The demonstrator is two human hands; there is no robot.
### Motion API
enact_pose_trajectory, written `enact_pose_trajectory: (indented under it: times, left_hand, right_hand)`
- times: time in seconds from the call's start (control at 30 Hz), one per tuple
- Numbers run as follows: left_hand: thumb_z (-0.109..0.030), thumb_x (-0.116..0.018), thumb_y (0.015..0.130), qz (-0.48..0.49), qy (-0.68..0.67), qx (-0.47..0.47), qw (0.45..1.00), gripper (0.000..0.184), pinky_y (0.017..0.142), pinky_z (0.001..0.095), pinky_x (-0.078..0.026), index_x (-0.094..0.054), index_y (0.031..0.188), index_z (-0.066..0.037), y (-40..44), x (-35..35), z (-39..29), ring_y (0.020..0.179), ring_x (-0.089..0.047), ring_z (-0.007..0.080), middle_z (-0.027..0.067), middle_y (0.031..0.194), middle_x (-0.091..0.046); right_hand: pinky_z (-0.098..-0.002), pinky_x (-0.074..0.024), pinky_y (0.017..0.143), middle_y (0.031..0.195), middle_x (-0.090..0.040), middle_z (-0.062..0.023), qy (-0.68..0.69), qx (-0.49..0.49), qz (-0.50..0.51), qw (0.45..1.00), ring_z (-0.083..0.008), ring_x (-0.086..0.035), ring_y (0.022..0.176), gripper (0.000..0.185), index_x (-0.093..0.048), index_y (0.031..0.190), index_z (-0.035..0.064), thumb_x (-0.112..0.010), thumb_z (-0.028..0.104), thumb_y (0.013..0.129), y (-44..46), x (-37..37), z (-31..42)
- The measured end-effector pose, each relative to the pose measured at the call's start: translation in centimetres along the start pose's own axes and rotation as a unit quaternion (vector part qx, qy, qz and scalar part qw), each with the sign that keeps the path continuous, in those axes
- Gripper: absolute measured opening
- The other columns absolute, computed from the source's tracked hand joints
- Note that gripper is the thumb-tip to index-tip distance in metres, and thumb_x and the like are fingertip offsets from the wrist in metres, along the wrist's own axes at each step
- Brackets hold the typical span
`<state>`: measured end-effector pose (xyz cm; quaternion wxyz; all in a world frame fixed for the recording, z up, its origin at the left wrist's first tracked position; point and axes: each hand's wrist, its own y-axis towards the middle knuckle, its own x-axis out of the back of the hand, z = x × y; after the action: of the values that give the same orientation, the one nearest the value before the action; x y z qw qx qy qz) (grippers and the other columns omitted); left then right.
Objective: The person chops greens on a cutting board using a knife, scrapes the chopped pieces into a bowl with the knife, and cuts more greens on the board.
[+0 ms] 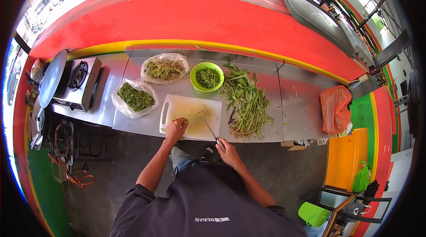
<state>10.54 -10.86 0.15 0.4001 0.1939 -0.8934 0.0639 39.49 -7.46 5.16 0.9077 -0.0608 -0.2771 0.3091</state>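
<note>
Dark cloth of the shirt [208, 201] filled the bottom of the view, with both forearms reaching forward from it to the table [304, 117]. On the white board [177, 106], near the table's front edge, the left hand [178, 127] had its fingers together on a pale green stem [194, 115], which pointed toward the middle of the board. Just beside it came the knife [209, 125], its handle clamped in the fingers of the right hand [226, 149] and its blade slanting over the board's right part; whether the blade touched the stem, I could not tell. Right of the board lay a loose pile of greens [247, 99], leaves toward the wall [177, 17] and roots toward the front edge. Behind the board stood a green bowl [207, 90] of chopped leaves. To the left sat two open clear bags, the nearer bag [116, 103] full of chopped greens, the farther bag [183, 61] holding stems and roots. A stove [91, 84] stood farther left, and at the far right rested a red bag [335, 110].
</note>
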Motion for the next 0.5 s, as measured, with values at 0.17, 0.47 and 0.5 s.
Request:
enact_pose_trajectory:
  times: [0.17, 0.47, 0.5]
  left_hand:
    - [-0.029, -0.064, 0.093, -0.008, -0.026, 0.025, 0.999, 0.023, 0.068, 0.044, -0.055, -0.073, 0.106, -0.012, 0.1, 0.5, -2.0, 0.079, -0.07, 0.0346, 0.0135, 0.088, -0.073]
    - [-0.027, -0.063, 0.092, 0.015, 0.006, -0.029, 0.999, 0.024, 0.07, 0.0462, -0.056, -0.075, 0.111, -0.018, 0.6, -0.8, 0.2, 0.079, -0.07, 0.0368, 0.0162, 0.089, -0.073]
    - [-0.027, -0.063, 0.092, 0.014, 0.005, -0.029, 0.999, 0.024, 0.07, 0.0462, -0.056, -0.075, 0.111, -0.018, 0.6, -0.9, 0.2, 0.079, -0.07, 0.0368, 0.0162, 0.089, -0.073]
  right_hand:
    - [-0.0439, -0.0524, 0.089, 0.109, -0.068, -0.027, 0.002, 0.005, 0.005, 1.0, -0.0419, -0.065, 0.107, 0.044, -0.057, 0.132, 0.0005, -0.06, 0.028, 0.097, -0.5, -0.3, 0.3]
    - [-0.0372, -0.0525, 0.071, 0.083, -0.069, -0.0206, -0.018, 0.052, -0.033, 0.998, -0.028, -0.071, 0.075, 0.043, -0.059, 0.132, 0.0017, -0.062, 0.027, 0.097, 0.0, -1.1, -0.5]
    - [-0.0378, -0.0528, 0.072, 0.086, -0.07, -0.0219, -0.032, 0.045, -0.036, 0.998, -0.0297, -0.072, 0.077, 0.043, -0.059, 0.132, 0.0013, -0.061, 0.027, 0.097, 0.1, -1.3, -0.7]
